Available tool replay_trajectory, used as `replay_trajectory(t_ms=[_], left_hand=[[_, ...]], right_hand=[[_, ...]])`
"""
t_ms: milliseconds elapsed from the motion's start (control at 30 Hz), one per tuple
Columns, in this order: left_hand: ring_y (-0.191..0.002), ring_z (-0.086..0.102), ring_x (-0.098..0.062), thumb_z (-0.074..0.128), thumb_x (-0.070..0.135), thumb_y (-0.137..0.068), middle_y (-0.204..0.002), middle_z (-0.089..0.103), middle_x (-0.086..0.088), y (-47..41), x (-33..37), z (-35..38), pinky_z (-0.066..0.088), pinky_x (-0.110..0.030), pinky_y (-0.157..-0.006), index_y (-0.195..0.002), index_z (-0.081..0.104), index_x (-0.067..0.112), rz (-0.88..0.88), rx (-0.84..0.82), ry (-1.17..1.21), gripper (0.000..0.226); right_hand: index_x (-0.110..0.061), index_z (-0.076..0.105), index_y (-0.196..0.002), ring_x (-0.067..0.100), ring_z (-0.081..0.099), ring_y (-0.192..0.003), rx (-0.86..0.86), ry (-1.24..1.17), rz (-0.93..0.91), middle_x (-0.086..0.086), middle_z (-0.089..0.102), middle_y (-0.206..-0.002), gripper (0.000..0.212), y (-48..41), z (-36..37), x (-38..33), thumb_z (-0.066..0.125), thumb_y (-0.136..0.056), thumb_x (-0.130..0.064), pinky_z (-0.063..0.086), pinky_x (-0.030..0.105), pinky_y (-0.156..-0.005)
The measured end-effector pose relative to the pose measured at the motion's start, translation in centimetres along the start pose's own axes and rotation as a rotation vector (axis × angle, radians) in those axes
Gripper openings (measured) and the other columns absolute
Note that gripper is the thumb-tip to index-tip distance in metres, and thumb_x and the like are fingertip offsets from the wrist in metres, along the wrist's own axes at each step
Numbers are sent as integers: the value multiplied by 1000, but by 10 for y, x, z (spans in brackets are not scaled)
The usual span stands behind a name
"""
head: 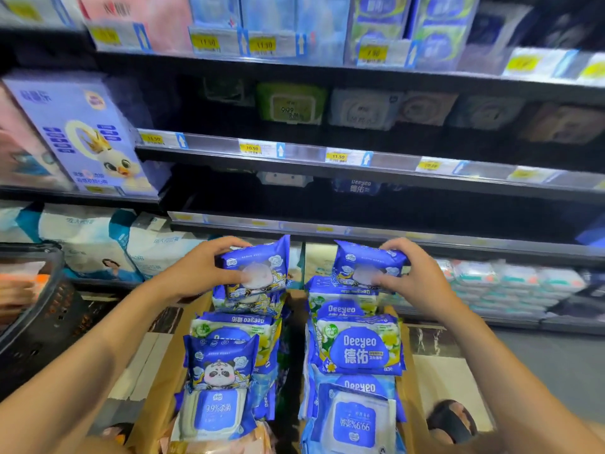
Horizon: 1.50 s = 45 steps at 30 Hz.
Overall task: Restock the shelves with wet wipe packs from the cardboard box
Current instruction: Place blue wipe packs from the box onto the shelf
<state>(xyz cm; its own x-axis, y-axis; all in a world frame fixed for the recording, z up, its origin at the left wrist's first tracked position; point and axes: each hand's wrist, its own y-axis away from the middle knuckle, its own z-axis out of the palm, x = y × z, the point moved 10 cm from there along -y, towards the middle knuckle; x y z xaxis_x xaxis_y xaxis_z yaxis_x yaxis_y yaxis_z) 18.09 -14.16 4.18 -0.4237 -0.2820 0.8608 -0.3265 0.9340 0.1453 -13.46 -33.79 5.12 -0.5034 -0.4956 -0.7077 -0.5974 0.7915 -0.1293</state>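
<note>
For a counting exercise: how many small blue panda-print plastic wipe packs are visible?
4: the left hand holds one pack, the right hand another pack, a third pack lies on the brown cardboard box's left stack, a fourth pack peeks below the first. More may be hidden.

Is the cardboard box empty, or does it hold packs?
Well stocked: two piles of blue wet wipe packs rise above the cardboard box walls.
</note>
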Motion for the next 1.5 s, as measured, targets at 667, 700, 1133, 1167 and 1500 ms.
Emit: replay_trajectory(t_ms=[667,700,1133,1167,1500], left_hand=[[-97,75,-10,85,19,-83,-105,77,8,-97,336,78,61,-24,-72,-124,67,28,502,-1,-75,46],[-96,75,-10,86,21,-81,-105,77,8,-103,351,84,60,-23,-71,-125,67,28,521,-6,-78,48],[-86,75,-5,89,25,-80,-102,77,1,-191,519,146,62,-27,-76,-120,69,18,664,54,-136,45],[-88,76,-8,90,28,-79,-101,78,1,-197,530,148,63,-31,-77,-118,69,20,669,63,-144,45],[-88,68,-10,89,28,-80,-111,70,-1,-262,588,167,54,-26,-69,-128,62,16,662,172,-293,56]], right_hand=[[-37,49,-133,4,69,-103,600,-447,-81,-3,64,-121,75,2,-269,7,91,-77,-11,54,24,-85],[-36,49,-133,1,68,-100,636,-460,-72,-6,64,-120,75,7,-279,12,90,-77,-10,53,21,-84],[-30,52,-136,9,69,-108,819,-546,27,-12,65,-117,73,33,-331,80,91,-77,-11,59,37,-94],[-30,52,-135,10,70,-109,822,-556,29,-10,66,-118,73,32,-331,84,91,-77,-11,59,36,-93],[-33,54,-130,7,72,-104,824,-611,73,-5,69,-120,69,28,-332,104,91,-76,-10,62,33,-84]])
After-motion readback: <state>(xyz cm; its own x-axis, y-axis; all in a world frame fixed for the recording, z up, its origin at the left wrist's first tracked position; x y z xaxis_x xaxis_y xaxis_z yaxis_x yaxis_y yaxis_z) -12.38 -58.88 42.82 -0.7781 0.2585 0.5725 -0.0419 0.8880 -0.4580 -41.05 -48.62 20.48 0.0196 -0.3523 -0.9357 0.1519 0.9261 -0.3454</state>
